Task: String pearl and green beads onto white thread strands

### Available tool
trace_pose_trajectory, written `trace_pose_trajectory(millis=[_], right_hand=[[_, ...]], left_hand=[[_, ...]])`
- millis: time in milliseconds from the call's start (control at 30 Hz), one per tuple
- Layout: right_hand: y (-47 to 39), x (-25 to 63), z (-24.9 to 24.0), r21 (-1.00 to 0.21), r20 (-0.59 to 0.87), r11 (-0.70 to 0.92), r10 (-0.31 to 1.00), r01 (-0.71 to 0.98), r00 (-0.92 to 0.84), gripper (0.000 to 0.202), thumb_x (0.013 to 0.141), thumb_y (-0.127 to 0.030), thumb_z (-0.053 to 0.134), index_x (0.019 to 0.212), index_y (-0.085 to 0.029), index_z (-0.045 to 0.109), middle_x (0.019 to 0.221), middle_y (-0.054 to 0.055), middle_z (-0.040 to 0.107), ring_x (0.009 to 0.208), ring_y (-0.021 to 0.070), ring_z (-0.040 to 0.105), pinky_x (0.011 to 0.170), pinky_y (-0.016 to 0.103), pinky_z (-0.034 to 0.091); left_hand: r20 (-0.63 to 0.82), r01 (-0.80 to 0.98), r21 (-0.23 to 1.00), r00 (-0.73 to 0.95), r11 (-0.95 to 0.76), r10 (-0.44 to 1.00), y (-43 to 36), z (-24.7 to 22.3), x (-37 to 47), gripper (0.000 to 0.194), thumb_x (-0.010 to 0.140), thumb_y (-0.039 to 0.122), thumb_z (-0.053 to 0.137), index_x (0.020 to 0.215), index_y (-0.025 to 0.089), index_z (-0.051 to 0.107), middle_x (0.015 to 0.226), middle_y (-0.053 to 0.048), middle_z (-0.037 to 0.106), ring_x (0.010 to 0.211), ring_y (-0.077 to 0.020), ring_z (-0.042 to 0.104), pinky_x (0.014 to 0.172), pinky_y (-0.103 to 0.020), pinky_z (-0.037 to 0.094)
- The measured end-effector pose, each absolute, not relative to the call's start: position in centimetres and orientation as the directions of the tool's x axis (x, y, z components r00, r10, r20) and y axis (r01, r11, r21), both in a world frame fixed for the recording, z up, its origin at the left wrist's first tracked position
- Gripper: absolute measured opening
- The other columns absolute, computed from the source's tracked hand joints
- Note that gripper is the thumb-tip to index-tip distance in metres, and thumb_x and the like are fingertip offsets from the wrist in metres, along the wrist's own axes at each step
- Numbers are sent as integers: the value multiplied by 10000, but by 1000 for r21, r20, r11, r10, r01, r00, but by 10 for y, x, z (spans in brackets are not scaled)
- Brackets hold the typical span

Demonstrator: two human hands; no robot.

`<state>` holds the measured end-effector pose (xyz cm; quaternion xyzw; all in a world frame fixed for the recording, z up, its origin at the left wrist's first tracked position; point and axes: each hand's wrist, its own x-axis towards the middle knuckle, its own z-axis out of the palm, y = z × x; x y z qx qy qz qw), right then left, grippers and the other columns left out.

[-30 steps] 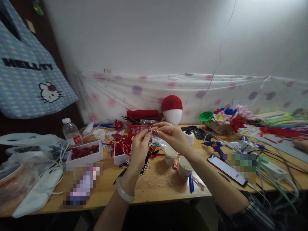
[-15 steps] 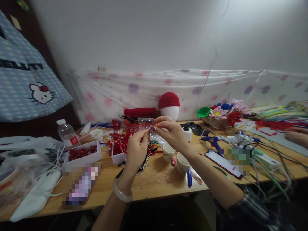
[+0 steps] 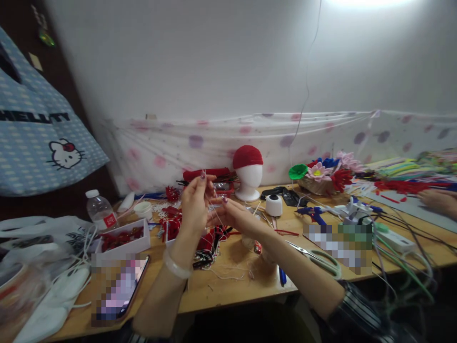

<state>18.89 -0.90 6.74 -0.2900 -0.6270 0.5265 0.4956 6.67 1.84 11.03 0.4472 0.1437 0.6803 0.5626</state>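
Observation:
My left hand (image 3: 195,200) is raised over the middle of the table, thumb and fingertips pinched on a thin white thread (image 3: 215,213). Just to its right and slightly lower, my right hand (image 3: 233,215) has its fingers closed near the same thread; what it grips is too small to make out. Behind them a white foam head (image 3: 249,177) wears a red cap (image 3: 248,156). Red pieces and loose threads (image 3: 228,275) lie below the hands, partly hidden by them.
At the left are a phone (image 3: 133,290), a bottle (image 3: 101,209) and a white box (image 3: 137,243) of red pieces. Scissors (image 3: 317,257), a blue glue gun (image 3: 314,214), a power strip (image 3: 398,238) and felt flowers (image 3: 317,172) lie right. Another person's hand (image 3: 439,202) is at far right.
My hands have moved apart, the left one up and left, the right one lower. A thread now shows between them, and the foam head and scissors are less covered.

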Motion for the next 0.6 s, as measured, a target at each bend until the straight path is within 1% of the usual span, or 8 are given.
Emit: trace_pose_trajectory(millis=[100, 167, 233, 300, 367, 433, 500, 600], right_hand=[[-6, 194, 70, -956, 290, 251, 876, -148, -385, 681, 874, -819, 524, 1132, -197, 629, 770, 15, 707, 701, 166, 698, 807, 377, 569], [-3, 200, 71, -963, 270, 252, 883, -97, -385, 588, 973, -716, 486, 1136, -172, 639, 772, -2, 679, 657, 139, 665, 750, 352, 577], [0, 207, 71, -967, 236, 253, 899, -3, -369, 443, 1026, -565, 532, 1149, -155, 648, 883, 15, 691, 694, 134, 665, 704, 331, 586], [3, 214, 69, -958, 208, 259, 921, 121, -329, 331, 1022, -438, 606, 1185, -153, 648, 1055, 51, 701, 825, 160, 695, 733, 341, 601], [5, 221, 69, -928, 207, 274, 942, 253, -263, 309, 1004, -374, 649, 1226, -160, 641, 1172, 73, 687, 951, 195, 702, 809, 383, 609], [6, 228, 71, -881, 237, 290, 954, 375, -183, 321, 993, -350, 666, 1254, -166, 636, 1241, 84, 671, 1030, 220, 692, 867, 421, 602], [8, 235, 76, -829, 285, 302, 952, 471, -108, 331, 989, -346, 672, 1266, -170, 634, 1274, 89, 660, 1067, 232, 684, 894, 439, 594], [10, 251, 89, -772, 368, 309, 930, 556, -6, 333, 991, -348, 668, 1273, -174, 633, 1291, 92, 654, 1085, 236, 678, 909, 447, 589]], left_hand=[[386, -729, 634, 7, -260, 922, 30, 132, 60, 242, 939, 198, 639, 713, 157, 716, 615, 15, 613, 546, -59, 577, 555, -146, 487], [345, -773, 601, 25, -201, 938, 34, 141, 52, 274, 959, 148, 597, 706, 152, 702, 580, 29, 569, 489, -46, 537, 504, -135, 455], [312, -804, 578, 57, -141, 948, 37, 146, 42, 289, 974, 136, 581, 705, 147, 686, 541, 51, 506, 407, -29, 444, 415, -126, 368], [279, -823, 560, 77, -97, 957, 38, 149, 31, 304, 990, 143, 570, 701, 149, 662, 515, 67, 458, 352, -19, 350, 353, -129, 272], [249, -836, 543, 69, -80, 966, 41, 151, 21, 312, 1006, 162, 565, 701, 158, 634, 499, 78, 434, 328, -15, 303, 330, -130, 219], [227, -846, 527, 45, -84, 973, 42, 152, 12, 325, 1029, 174, 530, 715, 167, 611, 488, 84, 416, 316, -18, 282, 321, -134, 194], [217, -852, 514, 17, -100, 976, 43, 154, 3, 352, 1060, 158, 442, 745, 169, 599, 482, 86, 411, 311, -24, 274, 319, -142, 184], [222, -856, 498, -31, -141, 975, 45, 157, -17, 363, 1074, 125, 352, 797, 170, 582, 481, 85, 427, 323, -35, 280, 333, -146, 191]])
